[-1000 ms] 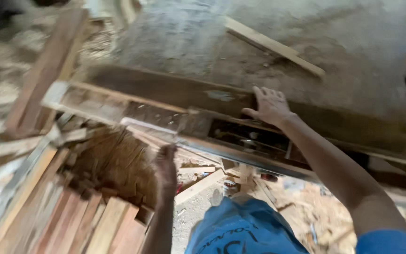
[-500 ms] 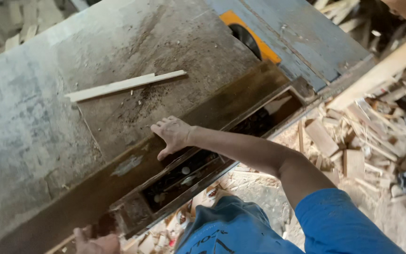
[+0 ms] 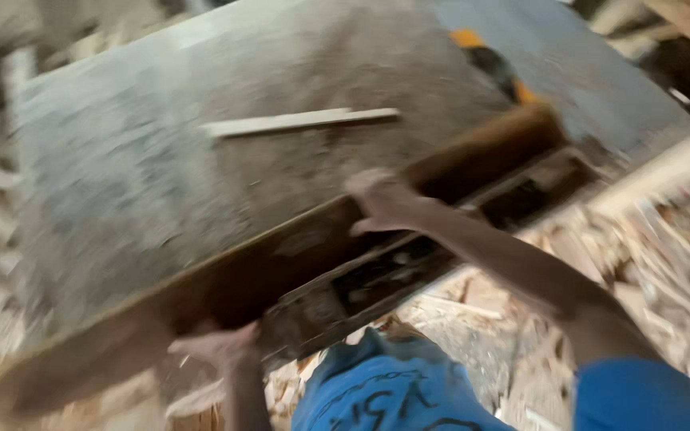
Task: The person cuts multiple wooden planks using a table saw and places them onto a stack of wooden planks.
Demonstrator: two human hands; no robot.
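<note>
A dusty grey saw table (image 3: 161,175) fills the view, with a dark wooden rail (image 3: 297,247) along its near edge. My right hand (image 3: 381,203) rests on that rail, fingers spread over its top edge. My left hand (image 3: 217,349) is lower, at the underside of the rail near the table's frame; blur hides whether it grips anything. A thin pale wood strip (image 3: 301,121) lies on the tabletop, beyond my right hand.
A yellow-edged blade slot (image 3: 493,64) sits at the far right of the table. Wood offcuts and sawdust (image 3: 640,239) litter the floor to the right. My blue clothing (image 3: 393,391) shows at the bottom.
The view has swung back left and is blurred. My left hand has come up into sight under the rail. My right hand stays on the rail.
</note>
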